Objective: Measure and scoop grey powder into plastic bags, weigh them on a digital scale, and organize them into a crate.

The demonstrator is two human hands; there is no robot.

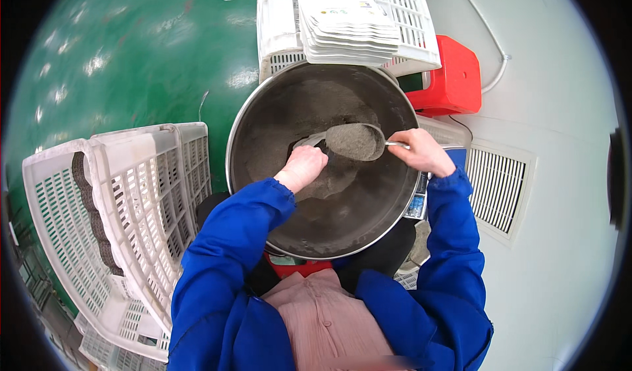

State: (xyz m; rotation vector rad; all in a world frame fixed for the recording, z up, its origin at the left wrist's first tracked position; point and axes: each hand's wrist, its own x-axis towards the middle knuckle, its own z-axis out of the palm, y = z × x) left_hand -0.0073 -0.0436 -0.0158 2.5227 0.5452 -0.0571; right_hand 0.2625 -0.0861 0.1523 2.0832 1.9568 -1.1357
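Observation:
A large round metal pan [395, 213] of grey powder sits between my legs. My right hand [421, 150] grips the handle of a metal scoop [352, 140] heaped with grey powder, held over the pan. My left hand [303, 168] is closed on what looks like a dark and silvery bag [311, 139], beside the scoop's mouth; the bag's shape is partly hidden by hand and scoop.
A stack of white printed packets [345, 22] rests on a white crate [415, 9] beyond the pan. Red plastic object [454, 75] at back right, small device [416, 203] below it. White crates [131, 200] stand left on the green floor; a white wall with vent [497, 186] is right.

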